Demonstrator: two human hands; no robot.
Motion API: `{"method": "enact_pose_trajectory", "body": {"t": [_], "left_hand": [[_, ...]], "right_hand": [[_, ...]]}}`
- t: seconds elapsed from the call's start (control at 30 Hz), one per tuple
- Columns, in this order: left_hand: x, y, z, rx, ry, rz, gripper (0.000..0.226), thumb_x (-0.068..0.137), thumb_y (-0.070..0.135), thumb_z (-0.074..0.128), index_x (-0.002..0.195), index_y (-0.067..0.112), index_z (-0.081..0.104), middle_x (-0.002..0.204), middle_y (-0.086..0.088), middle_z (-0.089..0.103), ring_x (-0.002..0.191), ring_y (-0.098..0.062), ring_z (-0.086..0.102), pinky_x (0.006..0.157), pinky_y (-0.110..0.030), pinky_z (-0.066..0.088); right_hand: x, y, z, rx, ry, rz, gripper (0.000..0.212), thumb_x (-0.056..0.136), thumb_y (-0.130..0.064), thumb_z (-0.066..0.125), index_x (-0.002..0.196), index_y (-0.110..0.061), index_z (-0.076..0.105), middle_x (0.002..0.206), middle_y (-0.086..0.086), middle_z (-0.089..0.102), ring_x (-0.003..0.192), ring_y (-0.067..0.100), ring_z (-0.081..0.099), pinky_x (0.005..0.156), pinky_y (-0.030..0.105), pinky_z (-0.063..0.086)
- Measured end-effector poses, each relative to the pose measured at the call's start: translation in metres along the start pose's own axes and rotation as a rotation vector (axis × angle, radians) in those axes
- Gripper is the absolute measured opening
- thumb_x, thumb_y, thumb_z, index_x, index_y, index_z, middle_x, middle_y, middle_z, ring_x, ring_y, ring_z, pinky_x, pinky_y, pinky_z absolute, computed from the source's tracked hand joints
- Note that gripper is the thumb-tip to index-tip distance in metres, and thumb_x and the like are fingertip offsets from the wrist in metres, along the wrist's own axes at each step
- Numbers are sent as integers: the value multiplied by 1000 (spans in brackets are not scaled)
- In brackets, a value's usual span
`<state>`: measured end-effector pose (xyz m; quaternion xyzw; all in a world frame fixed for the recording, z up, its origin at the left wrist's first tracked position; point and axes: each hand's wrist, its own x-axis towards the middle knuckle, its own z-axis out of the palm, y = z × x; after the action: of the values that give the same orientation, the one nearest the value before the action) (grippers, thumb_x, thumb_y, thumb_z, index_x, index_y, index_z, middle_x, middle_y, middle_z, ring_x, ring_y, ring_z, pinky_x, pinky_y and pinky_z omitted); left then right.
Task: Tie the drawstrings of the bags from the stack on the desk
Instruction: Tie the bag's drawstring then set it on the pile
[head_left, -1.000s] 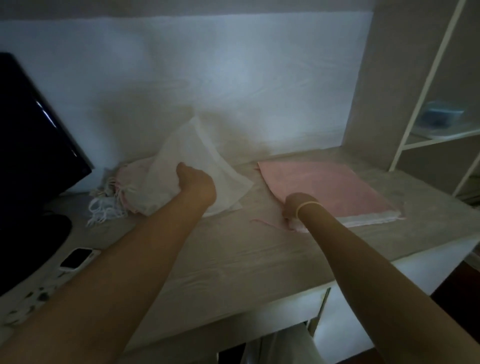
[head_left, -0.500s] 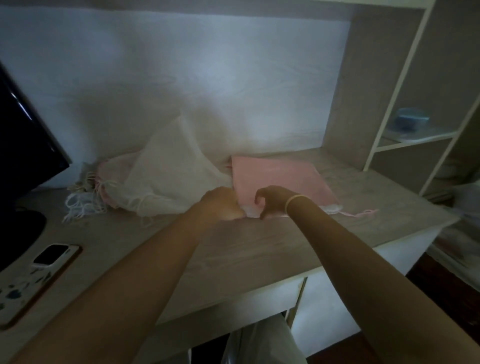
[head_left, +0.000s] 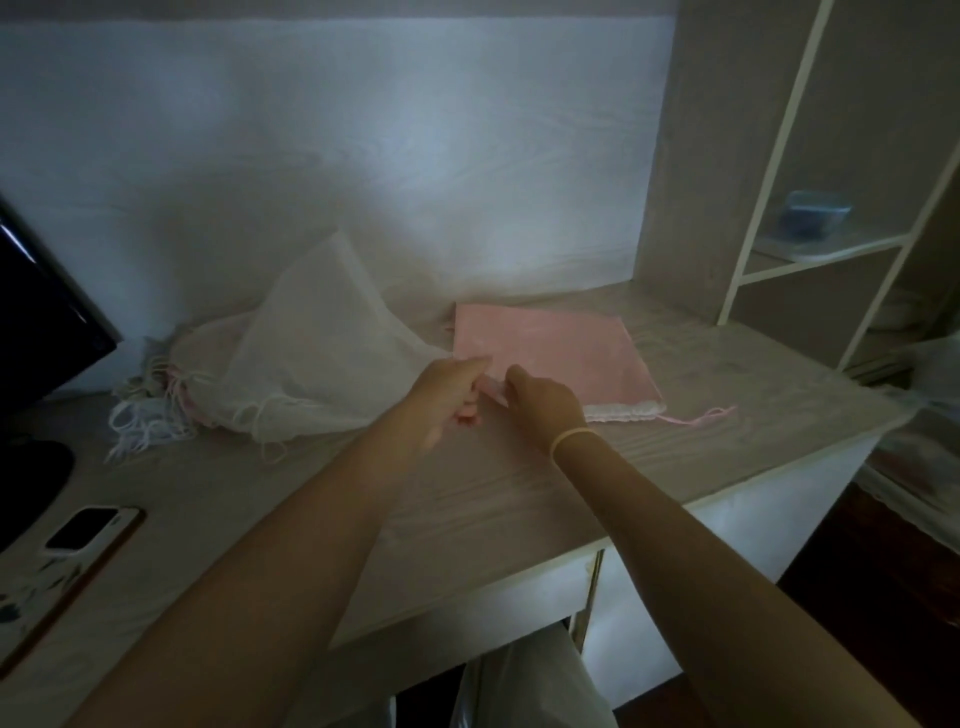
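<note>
A dim view looking down at a pale wood-grain bench (head_left: 467, 499), with two bare forearms reaching forward from the bottom of the frame. Both hands meet at the near left corner of a flat stack of pink bags (head_left: 550, 353). The left hand (head_left: 451, 391) has its fingers curled in a closed grip, pinching a bit of pink fabric or cord at that corner; exactly which cannot be told. The right hand (head_left: 540, 399), just beside it and almost touching, is also curled shut on the same pink edge. A thin band (head_left: 570, 435) circles the right wrist.

Away from the grip to the right, a pink drawstring (head_left: 701, 417) trails loose off the stack's white gathered edge onto the bench. To the left of the grip lies a pile of white gauzy bags (head_left: 306, 364), with loose cord ends (head_left: 140, 421) fanned out on its far side. Further left and nearer the person sit a phone (head_left: 88, 527) and the dark edge of a monitor (head_left: 47, 317). Beyond and to the right of the grip stands a shelf unit (head_left: 779, 208) holding a blue container (head_left: 813, 215).
</note>
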<state>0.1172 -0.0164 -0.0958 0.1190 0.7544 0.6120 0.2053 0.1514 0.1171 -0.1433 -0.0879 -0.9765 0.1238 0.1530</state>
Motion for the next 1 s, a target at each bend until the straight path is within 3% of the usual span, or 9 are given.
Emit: {"method": "enact_pose_trajectory", "body": {"t": [0.1,0.2,0.27,0.4,0.53,0.67,0.8,0.9,1.0], "left_hand": [[1,2,-1,-265,-95,-127,40,101,38,39,66,19,42,41,7,27,34,-9,21,43,-21,23],[0,-4,0,-379,-26,-170,36,103,35,34,78,16,52,40,7,29,29,-8,19,39,-15,20],[-1,-7,0,-448,24,-168,27,102,30,35,95,14,57,40,7,27,28,-7,19,41,-17,20],[0,-10,3,-585,88,-177,16,98,23,42,109,23,53,41,6,28,30,-8,20,40,-18,22],[-2,-6,14,-608,156,-172,10,99,29,42,103,24,50,58,0,41,28,-8,21,45,-20,24],[-2,-3,22,-589,236,-36,21,98,30,43,116,26,52,60,-2,47,29,-8,25,42,-18,25],[-13,21,29,-468,198,237,26,98,32,48,120,24,59,51,-3,54,29,-10,26,39,-20,24],[-23,44,32,-400,150,380,22,98,24,46,110,21,64,63,-7,61,34,-12,38,41,-24,31],[-24,50,32,-422,68,356,27,101,21,42,105,9,65,106,-14,68,83,-19,64,81,-30,51]], "right_hand": [[-5,-18,5,117,-85,-1,23,94,-21,47,114,-9,45,103,21,64,94,40,61,71,35,40],[-10,-30,7,365,-191,-20,48,88,-21,56,133,-11,43,120,19,61,110,37,57,90,36,44],[-11,-24,3,411,-102,-13,46,84,-14,60,129,-10,49,123,18,55,115,35,51,95,34,40],[-19,10,-17,67,150,278,50,80,-10,56,128,-16,45,126,14,41,120,36,40,99,46,37],[-34,43,-35,-130,26,587,59,82,-24,57,134,-14,33,137,18,35,128,36,33,102,49,32],[-45,67,-38,-105,-57,675,50,90,-29,53,133,-7,38,138,20,42,131,37,37,109,53,26],[-42,66,-39,50,-34,614,35,95,-24,46,124,-7,52,130,16,56,123,34,50,105,42,33],[-36,50,-41,266,-79,512,31,94,-20,49,115,-1,62,119,19,63,112,33,59,93,33,43],[-34,37,-37,403,-101,356,25,93,-19,53,95,-3,71,94,19,69,90,29,64,72,26,41]]}}
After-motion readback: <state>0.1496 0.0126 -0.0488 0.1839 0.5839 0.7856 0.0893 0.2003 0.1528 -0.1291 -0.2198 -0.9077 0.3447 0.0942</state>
